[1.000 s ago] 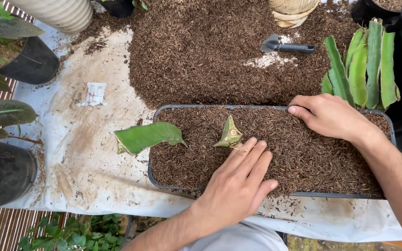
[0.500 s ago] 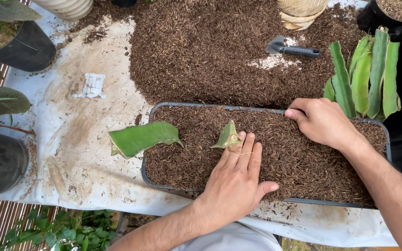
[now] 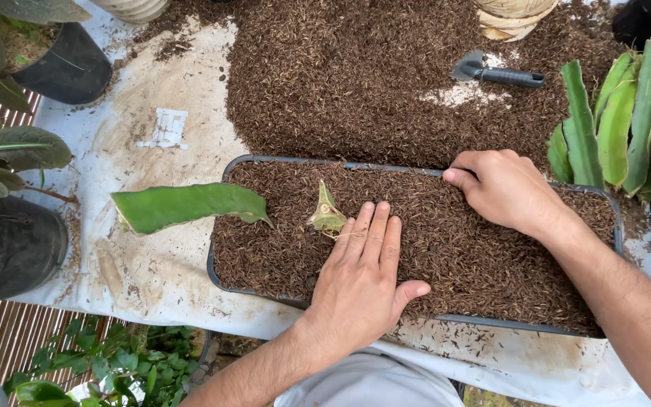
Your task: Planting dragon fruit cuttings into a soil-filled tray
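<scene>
A small cactus cutting (image 3: 327, 214) stands in the brown, husk-like potting mix that fills a shallow rectangular grey tray (image 3: 224, 280). The cutting is a short, ribbed, yellow-green wedge with dried, tan edges; its pointed tip aims up and away from the person, its base is sunk in the mix, and its long axis tilts a little to the left. It sits left of the tray's middle, nearer the far rim.

The left hand (image 3: 361, 283) lies flat, palm down, on the mix just right of the cutting, fingers together and stretched out, the fingertips (image 3: 368, 210) beside the cutting's base; its grip is fully open and has hold of nothing. The right hand (image 3: 506, 188) rests at the tray's far rim with fingers curled under; its grip is loosely closed, and whether it encloses anything I cannot tell.

A longer, flat, smooth green cactus segment (image 3: 187, 205) lies across the tray's left rim, its long axis running left to right, its narrow end resting on the mix. The tray sits on a stained white sheet (image 3: 145, 249) covering the surface. Beyond the tray spreads a loose heap of the same mix (image 3: 340, 75), with a small dark hand trowel (image 3: 497, 73) on it. Upright green cactus stems (image 3: 627, 120) stand at the right, black plastic pots (image 3: 9, 249) at the left.
</scene>
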